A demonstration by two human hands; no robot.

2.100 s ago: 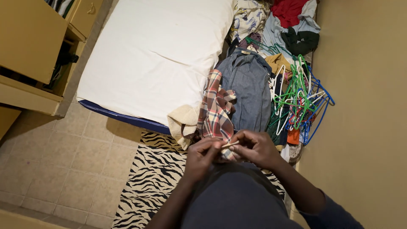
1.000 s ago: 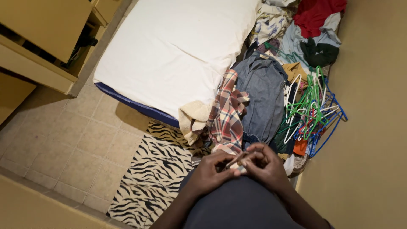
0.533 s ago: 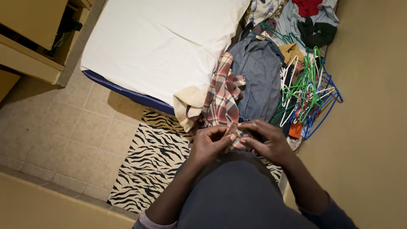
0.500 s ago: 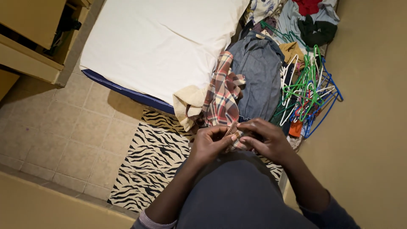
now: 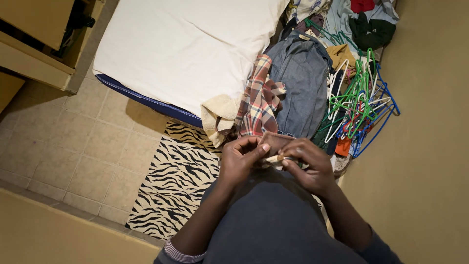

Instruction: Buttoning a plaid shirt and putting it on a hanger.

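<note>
Clearly both hands, left hand [image 5: 239, 159] and right hand [image 5: 307, 164], pinch the plaid shirt's [image 5: 259, 105] hem before the torso; fingers hide the pinched edge, and the shirt trails onto the bed [image 5: 181, 44].

one plaid shirt [image 5: 258, 105], one zebra rug [image 5: 171, 183], one mattress [image 5: 185, 46]

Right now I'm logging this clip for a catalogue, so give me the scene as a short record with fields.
Left hand: pinches the end of the plaid shirt
Right hand: grips the same end of the shirt
Shirt: drapes off the bed edge down to the hands
Beside it: grey-blue garment
Hangers: tangled green, white and blue pile by the wall
Bed sheet: white
Floor: zebra rug on tiles
</note>
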